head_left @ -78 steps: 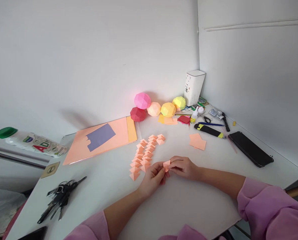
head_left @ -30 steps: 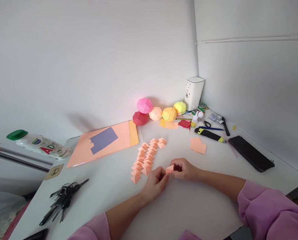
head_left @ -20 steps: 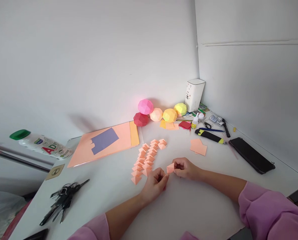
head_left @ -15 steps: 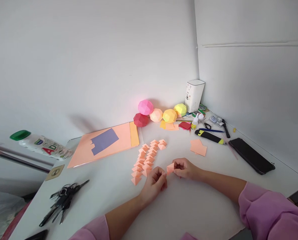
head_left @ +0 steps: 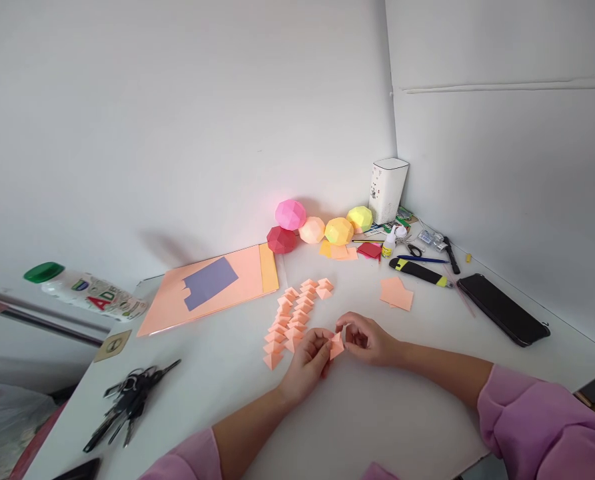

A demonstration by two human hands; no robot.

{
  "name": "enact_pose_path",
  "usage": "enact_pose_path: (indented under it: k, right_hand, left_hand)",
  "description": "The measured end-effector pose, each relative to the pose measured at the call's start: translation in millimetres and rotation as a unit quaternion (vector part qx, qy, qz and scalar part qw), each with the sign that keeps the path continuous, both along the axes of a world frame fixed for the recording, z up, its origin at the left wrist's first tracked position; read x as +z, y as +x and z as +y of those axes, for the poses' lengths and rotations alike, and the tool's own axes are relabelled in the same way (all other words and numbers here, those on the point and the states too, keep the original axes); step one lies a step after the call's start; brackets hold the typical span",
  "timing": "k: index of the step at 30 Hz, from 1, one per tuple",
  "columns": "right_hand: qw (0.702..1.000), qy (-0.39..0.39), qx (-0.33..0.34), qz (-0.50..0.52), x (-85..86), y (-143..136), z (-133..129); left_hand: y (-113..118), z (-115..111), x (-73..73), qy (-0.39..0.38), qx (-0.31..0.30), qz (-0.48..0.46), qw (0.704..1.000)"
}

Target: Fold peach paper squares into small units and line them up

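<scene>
A small folded piece of peach paper (head_left: 336, 346) is pinched between the thumb and fingers of my left hand (head_left: 308, 363). Close on its right is my right hand (head_left: 372, 341), its fingers curled but apart, with nothing visible between them. Whether a right fingertip touches the paper's edge I cannot tell. Just beyond my left hand, similar folded peach pieces (head_left: 297, 320) lie in overlapping rows on the white table (head_left: 377, 413). Flat peach paper squares (head_left: 396, 294) rest beyond my right hand.
Faceted paper balls (head_left: 339, 231) sit by the wall. Peach sheets (head_left: 247, 273) carry a purple piece (head_left: 210, 283). A white bottle (head_left: 102, 297) and keys (head_left: 127, 403) are left; a cutter (head_left: 420, 273), glue bottle (head_left: 388, 244) and black phone-like object (head_left: 502, 309) are right.
The folded paper has tilted and moved slightly down within my left fingers. My right hand has let go of it, its fingers now spread apart beside it.
</scene>
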State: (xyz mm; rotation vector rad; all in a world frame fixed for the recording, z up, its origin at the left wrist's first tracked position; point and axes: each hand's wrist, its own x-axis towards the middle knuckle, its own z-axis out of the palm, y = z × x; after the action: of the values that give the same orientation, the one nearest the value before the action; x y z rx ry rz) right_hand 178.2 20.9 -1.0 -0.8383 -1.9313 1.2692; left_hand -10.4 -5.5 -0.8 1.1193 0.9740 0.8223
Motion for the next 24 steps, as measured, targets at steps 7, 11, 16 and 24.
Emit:
enact_pose_path:
  k: [7,11,16,24]
  right_hand:
    - [1.0,0.001,-0.009,0.001,0.6,-0.6,3.1]
    - [0.996,-0.091,-0.015,0.008,3.7,0.6,3.9]
    - [0.989,-0.148,-0.025,0.009,2.7,2.2,6.4]
    - [0.984,-0.125,-0.127,0.002,5.1,0.2,6.6]
  left_hand:
    - [0.5,-2.1,5.7,0.011,-0.009,0.012,1.0]
    - [0.0,-4.0,8.1,0.035,-0.003,0.015,0.999]
    - [1.7,-2.9,7.3,0.023,0.032,0.021,0.999]
    - [5.7,-9.2,0.3,0.09,0.062,0.11,0.988]
